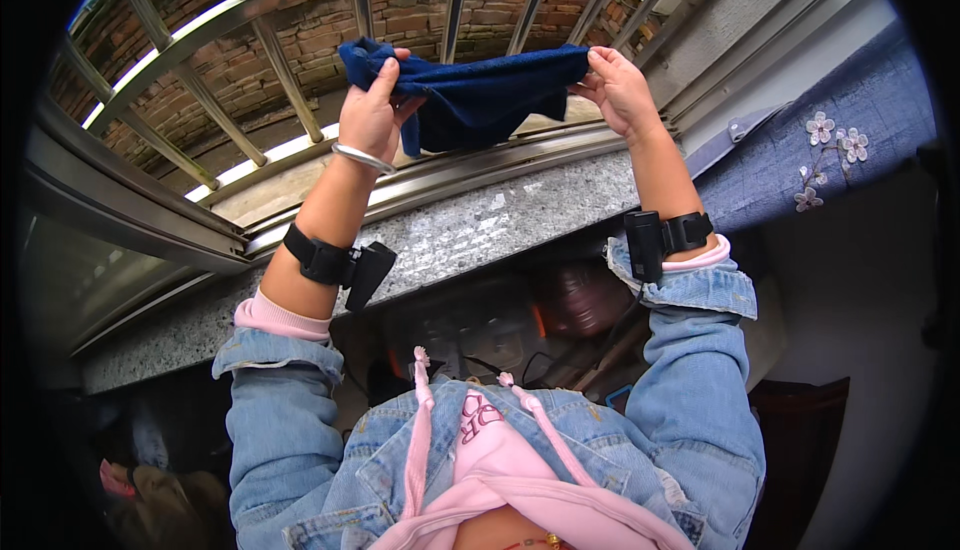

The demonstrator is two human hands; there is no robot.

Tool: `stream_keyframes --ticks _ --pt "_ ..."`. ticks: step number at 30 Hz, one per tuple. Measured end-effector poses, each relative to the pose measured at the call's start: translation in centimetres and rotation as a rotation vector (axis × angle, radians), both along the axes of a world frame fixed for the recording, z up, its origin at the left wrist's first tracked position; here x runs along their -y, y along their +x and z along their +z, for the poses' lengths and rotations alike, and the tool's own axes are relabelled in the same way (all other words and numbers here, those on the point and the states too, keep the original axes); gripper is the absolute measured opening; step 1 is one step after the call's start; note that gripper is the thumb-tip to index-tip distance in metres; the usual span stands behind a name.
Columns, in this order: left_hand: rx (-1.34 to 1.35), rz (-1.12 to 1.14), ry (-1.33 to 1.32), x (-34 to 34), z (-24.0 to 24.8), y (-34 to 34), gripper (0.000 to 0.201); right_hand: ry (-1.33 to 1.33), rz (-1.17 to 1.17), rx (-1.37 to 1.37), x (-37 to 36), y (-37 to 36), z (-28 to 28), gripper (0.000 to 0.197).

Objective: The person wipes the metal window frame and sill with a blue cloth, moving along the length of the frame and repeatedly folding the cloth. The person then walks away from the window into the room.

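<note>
1. Single view: a head-worn fisheye camera, the left unit of a side-by-side pair.
2. Facing: forward and downward, over the wearer's chest toward the speckled grey stone window sill point(500, 225) and the silver metal window bars point(290, 80).
3. Range: close; both forearms enter from the lower edge and fill the centre.
4. Distortion: straight edges of the sill and bars bend toward the dark circular rim.
5. Overlap: no second view is supplied.
</note>
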State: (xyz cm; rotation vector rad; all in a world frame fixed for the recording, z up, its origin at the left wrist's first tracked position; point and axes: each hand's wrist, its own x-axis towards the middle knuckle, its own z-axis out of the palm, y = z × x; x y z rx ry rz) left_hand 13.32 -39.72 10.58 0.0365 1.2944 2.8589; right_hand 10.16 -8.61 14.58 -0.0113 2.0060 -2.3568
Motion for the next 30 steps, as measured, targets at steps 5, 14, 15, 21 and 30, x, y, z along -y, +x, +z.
stream_keyframes --ticks 5,14,15,21,30 --pt "-0.033 0.011 0.071 0.2 -0.5 -2.2 0.019 -0.091 -0.124 -0.085 0.7 -1.0 -1.8 0.017" --pt "0.081 0.205 -0.091 6.4 -2.3 -4.3 0.017 -0.008 -0.032 -0.117 5.0 -4.5 -1.7 0.019" --pt "0.065 0.237 -0.088 6.8 -2.4 -4.4 0.017 -0.032 0.049 -0.169 6.0 -4.4 -1.4 0.018" --pt "-0.082 0.300 0.004 8.5 -1.9 -4.3 0.016 1.332 0.553 -0.349 13.3 -3.8 -0.6 0.074" --pt "-0.139 0.382 -0.989 10.1 -1.2 -4.1 0.068 0.093 0.195 0.081 26.4 -4.3 -2.0 0.027"
